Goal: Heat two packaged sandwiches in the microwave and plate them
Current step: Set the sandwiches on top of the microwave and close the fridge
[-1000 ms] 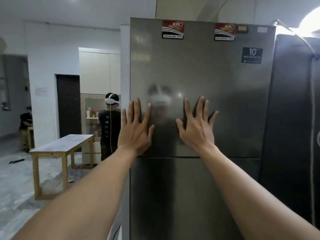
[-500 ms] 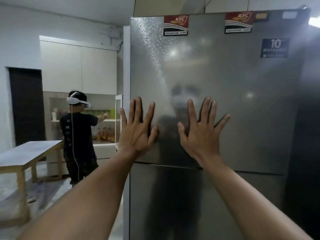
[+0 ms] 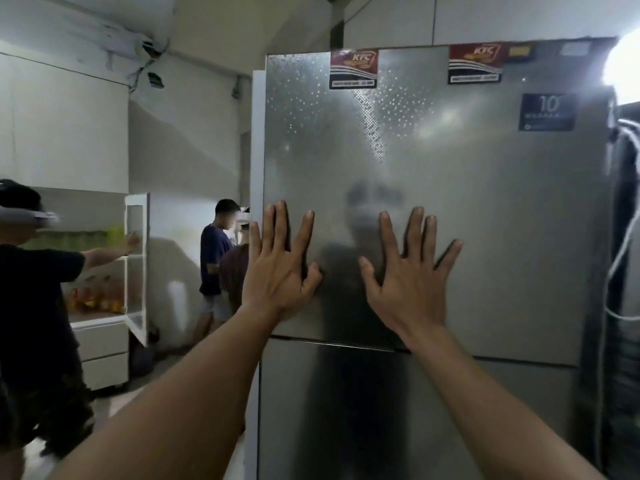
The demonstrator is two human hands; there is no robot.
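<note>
A tall steel fridge (image 3: pixel 485 209) fills the right of the view, its upper and lower doors both closed. My left hand (image 3: pixel 278 271) lies flat on the upper door near its left edge, fingers spread. My right hand (image 3: pixel 408 282) lies flat on the same door a little to the right, fingers spread too. Neither hand holds anything. The seam between the two doors runs just below my wrists. No sandwiches, microwave or plate are in view.
A person in black (image 3: pixel 38 323) stands close at the left, reaching to a white cabinet with an open glass door (image 3: pixel 136 265). Another person in a dark blue shirt (image 3: pixel 216 261) stands behind the fridge's left edge. A dark appliance with white cables (image 3: pixel 627 271) adjoins the fridge's right.
The view has swung left and nearer to the fridge. The wooden table has left the frame and the person in black is now closer. Both hands stay flat on the door.
</note>
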